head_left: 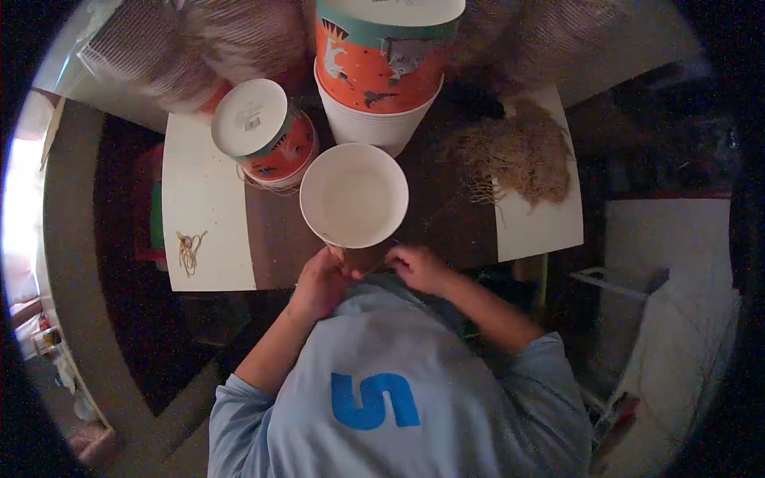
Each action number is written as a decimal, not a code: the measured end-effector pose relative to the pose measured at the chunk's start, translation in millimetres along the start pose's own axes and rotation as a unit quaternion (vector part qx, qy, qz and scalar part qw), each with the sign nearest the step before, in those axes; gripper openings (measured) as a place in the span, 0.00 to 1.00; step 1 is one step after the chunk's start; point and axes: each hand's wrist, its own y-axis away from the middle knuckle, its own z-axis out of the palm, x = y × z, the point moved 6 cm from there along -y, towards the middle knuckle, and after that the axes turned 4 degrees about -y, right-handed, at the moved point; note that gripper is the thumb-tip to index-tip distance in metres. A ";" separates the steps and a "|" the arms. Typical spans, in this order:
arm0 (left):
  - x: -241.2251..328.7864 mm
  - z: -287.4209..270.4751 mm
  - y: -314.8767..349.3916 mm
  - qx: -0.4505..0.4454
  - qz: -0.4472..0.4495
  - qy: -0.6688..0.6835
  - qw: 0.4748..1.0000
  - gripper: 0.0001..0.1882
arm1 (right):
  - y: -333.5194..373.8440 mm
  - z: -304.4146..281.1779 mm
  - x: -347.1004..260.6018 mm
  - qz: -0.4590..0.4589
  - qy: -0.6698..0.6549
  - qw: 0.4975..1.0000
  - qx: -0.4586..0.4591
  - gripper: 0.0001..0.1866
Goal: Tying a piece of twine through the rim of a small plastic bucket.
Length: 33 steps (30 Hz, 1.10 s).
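An open white paper bucket stands at the near edge of the table, its pale inside facing up. My left hand is closed against its near side, thumb up just under the rim. To the right of it, my right hand pinches what looks like a thin strand of twine that runs toward the left hand. Its fingertips are slightly blurred, and the bucket's near wall is mostly hidden. Behind on the left, an orange and green patterned bucket sits upside down with twine around its lower part.
A tall stack of nested buckets rises at the back. Frayed burlap lies on the right white panel, and a small tangle of twine on the left one. Plastic-wrapped stacks stand at the far left.
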 end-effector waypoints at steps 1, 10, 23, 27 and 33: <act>1.8 0.9 0.5 -0.010 0.009 0.019 1.000 0.13 | 0.7 -8.1 17.2 0.054 0.034 0.998 -0.004 0.09; 3.2 -13.7 10.0 0.075 0.011 -0.080 0.994 0.06 | 13.6 -130.6 28.8 0.013 0.542 0.816 0.200 0.11; 25.5 -1.6 22.2 0.153 0.091 -0.443 0.879 0.05 | -38.0 -0.3 -78.5 0.012 -0.170 0.983 0.075 0.08; 29.6 1.2 24.5 0.174 0.099 -0.518 0.831 0.06 | -44.6 5.6 -79.5 -0.012 -0.122 0.990 0.073 0.08; 25.4 0.9 24.0 0.153 0.088 -0.525 0.833 0.09 | -41.5 10.3 -67.9 -0.011 -0.130 0.988 0.082 0.07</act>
